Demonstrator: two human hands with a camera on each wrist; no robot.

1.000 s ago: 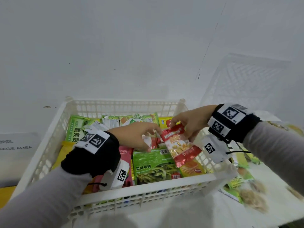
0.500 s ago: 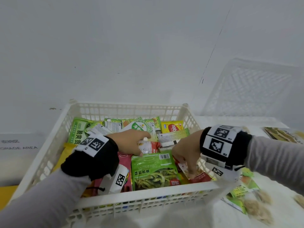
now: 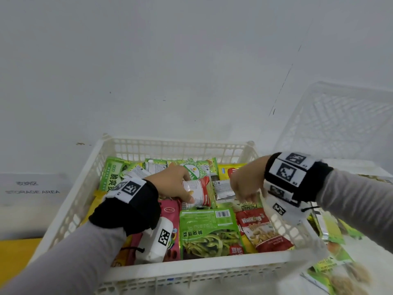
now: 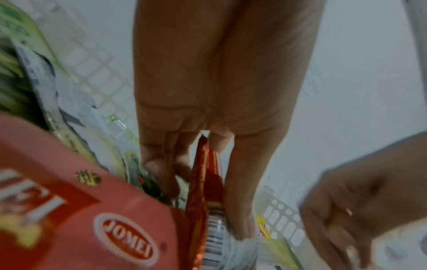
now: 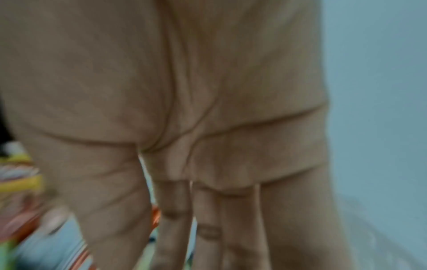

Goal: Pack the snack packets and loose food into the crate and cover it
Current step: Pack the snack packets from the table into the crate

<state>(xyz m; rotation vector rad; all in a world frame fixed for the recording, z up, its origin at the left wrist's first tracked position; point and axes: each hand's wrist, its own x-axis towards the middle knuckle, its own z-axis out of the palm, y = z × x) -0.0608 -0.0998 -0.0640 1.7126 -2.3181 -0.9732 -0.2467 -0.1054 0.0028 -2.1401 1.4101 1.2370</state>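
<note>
Filling the white crate [image 3: 217, 271] is well under way, judging from how things lie: its floor is almost hidden under packets, among them a green bean packet [image 3: 209, 233] near the front wall, a red nut packet [image 3: 262, 233] just beside it to the right, a pink JOMEI packet [image 3: 170, 218] to its left, a yellow packet [image 3: 228, 170] toward the far right corner and several green and white ones along the back wall. The left hand [image 3: 172, 183] is inside the crate, its fingers and thumb curled round a small red-and-white packet [image 3: 197, 192]; the left wrist view shows that packet edge-on, pinched between thumb and fingers, apparently being tucked upright among the others. The right hand [image 3: 247, 183] hangs over the right part of the crate, above the nut packet, with its fingers pointing down, loosely spread and holding nothing, as the blurred right wrist view also suggests. What is left, I judge, is smaller: several green packets [image 3: 328, 227] and what looks like loose brownish food [image 3: 348, 279] lie on the table [image 3: 365, 252] outside the crate's right wall, not yet packed. The cover step has not begun; a second white lattice piece [image 3: 340, 122], probably the lid or another crate, leans against the wall [image 3: 191, 60] behind and to the right, well apart from both hands.
</note>
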